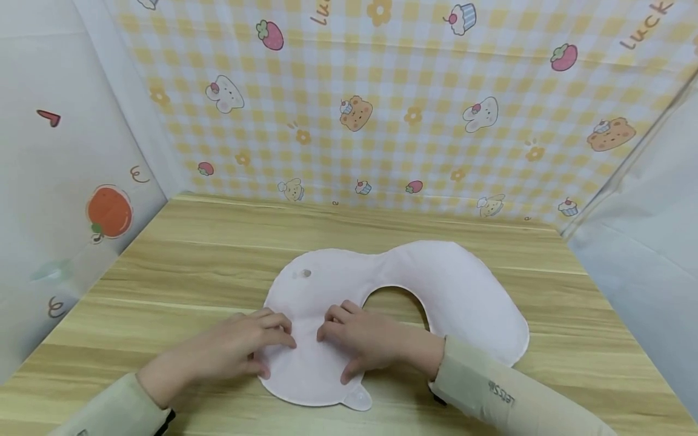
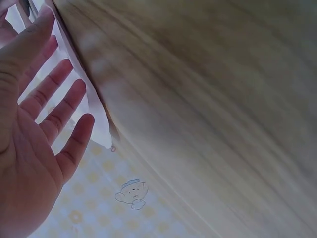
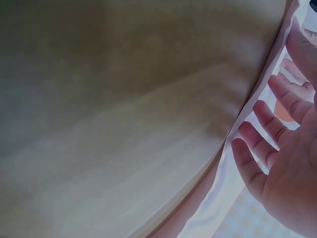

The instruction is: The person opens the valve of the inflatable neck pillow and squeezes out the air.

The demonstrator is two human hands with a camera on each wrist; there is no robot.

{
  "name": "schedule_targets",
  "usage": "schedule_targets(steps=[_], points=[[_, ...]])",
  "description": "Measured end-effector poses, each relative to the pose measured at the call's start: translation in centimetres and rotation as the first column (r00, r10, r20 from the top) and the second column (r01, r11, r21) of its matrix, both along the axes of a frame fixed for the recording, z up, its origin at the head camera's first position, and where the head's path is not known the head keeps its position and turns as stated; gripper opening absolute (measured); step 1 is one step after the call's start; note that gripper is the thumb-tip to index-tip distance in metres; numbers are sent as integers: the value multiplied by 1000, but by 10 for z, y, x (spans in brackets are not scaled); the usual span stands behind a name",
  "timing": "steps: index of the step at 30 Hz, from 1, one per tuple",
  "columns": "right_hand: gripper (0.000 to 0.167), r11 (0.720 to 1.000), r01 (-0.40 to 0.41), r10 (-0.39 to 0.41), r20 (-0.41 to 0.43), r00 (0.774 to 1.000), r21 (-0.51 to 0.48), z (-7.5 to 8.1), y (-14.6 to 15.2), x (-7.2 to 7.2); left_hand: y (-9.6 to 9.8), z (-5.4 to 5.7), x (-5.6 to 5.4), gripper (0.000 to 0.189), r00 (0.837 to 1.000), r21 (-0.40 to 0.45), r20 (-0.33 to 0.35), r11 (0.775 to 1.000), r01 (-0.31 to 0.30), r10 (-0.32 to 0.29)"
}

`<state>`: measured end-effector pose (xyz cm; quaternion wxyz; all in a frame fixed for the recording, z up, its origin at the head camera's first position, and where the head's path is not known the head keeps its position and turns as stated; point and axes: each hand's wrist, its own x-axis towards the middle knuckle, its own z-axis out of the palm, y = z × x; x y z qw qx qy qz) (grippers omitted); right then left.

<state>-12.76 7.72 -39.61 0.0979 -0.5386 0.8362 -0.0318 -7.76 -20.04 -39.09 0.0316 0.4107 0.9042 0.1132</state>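
A pale pink U-shaped neck pillow [image 1: 474, 297] lies on the wooden table, looking rather flat. Near its upper left edge is a small clear valve [image 1: 306, 274], and a rounded tab [image 1: 358, 399] sticks out at the bottom. My left hand [image 1: 245, 342] rests on the outer left edge of the pillow's left arm, fingers spread and loosely bent. Across from it, my right hand [image 1: 368, 339] touches the same arm by the inner curve, fingertips on the fabric. Both wrist views show relaxed, parted fingers by the pillow's edge, neither left hand [image 2: 39, 114] nor right hand [image 3: 282, 134] gripping it.
The wood-grain table [image 1: 180, 254] reaches back to a yellow checked cloth [image 1: 409, 79] printed with cartoon animals. White side panels stand at left [image 1: 49, 169] and right [image 1: 649, 200].
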Motion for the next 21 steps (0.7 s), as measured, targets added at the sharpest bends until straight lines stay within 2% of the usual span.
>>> schedule_targets(steps=[8, 13, 16, 21], points=[[88, 996, 76, -76, 0, 997, 49, 2, -3, -6, -2, 2, 2, 48, 999, -36, -3, 998, -50, 50], [100, 989, 114, -112, -21, 993, 95, 3, -4, -9, -3, 3, 3, 44, 998, -40, -18, 997, -60, 60], [104, 988, 117, -115, -26, 993, 102, 3, -5, -11, -1, 5, 4, 38, 998, -45, -53, 999, -28, 26], [112, 982, 147, -143, -39, 989, 120, 2, -4, -14, 15, 8, 5, 28, 992, -37, -99, 997, 71, -74]])
